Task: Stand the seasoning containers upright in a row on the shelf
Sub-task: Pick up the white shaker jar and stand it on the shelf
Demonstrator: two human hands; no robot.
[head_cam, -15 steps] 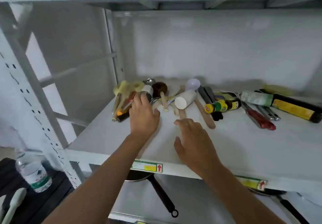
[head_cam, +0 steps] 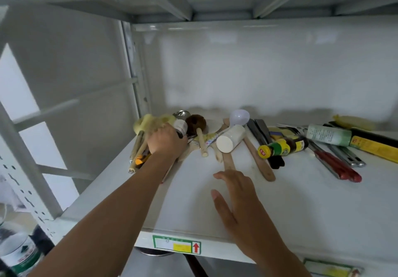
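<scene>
Several seasoning containers lie on their sides on the white shelf (head_cam: 301, 201). A small jar with a white label (head_cam: 181, 126) lies at the back left, and my left hand (head_cam: 165, 142) curls over its near end. A white cylindrical container (head_cam: 231, 138) lies in the middle. To its right are a small brown bottle with a yellow cap (head_cam: 282, 147), a pale green bottle (head_cam: 329, 135) and a dark bottle with a yellow label (head_cam: 374, 146). My right hand (head_cam: 239, 201) hovers flat over the shelf's front, fingers apart, holding nothing.
Utensils are mixed among the containers: wooden spoons (head_cam: 258, 160), a white plastic spoon (head_cam: 239, 117), a brown brush (head_cam: 196, 122), a yellow sponge brush (head_cam: 150, 121) and a red-handled tool (head_cam: 336, 167). A shelf post (head_cam: 28, 169) stands left. A water bottle (head_cam: 19, 253) sits below left.
My left hand has reached further back and curled over the small labelled jar. My right hand has stayed over the shelf's front. The view has tilted upward slightly.
</scene>
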